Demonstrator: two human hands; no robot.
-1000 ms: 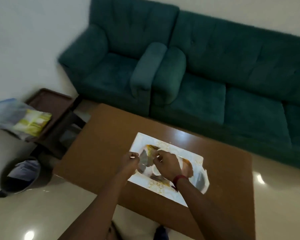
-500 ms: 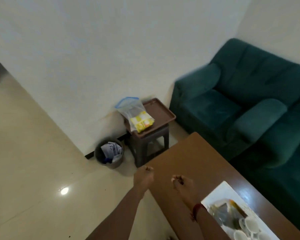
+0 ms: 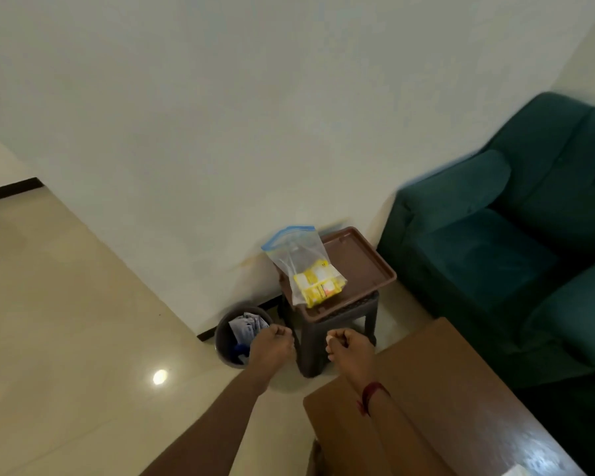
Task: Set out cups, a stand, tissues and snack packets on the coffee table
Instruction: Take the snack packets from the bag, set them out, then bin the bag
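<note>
Right now both hands are curled into fists and hold nothing. The left hand [image 3: 272,343] shows in front of the bin [image 3: 224,345]. The right hand [image 3: 349,348] is near the corner of the coffee table [image 3: 461,389].

The snack packets [image 3: 318,285] are yellow and sit inside a clear zip bag [image 3: 296,255]. The bag lies on a brown tray [image 3: 368,266] on top of a small stool [image 3: 344,312], by the wall, just past the hands.

I think the bag is light, soft and crinkly. It may be slippery and floppy, so it could sag. A good place to hold it is the blue strip at the top, or under the packets with a flat hand. Squeezing hard could crush the snacks.
</note>
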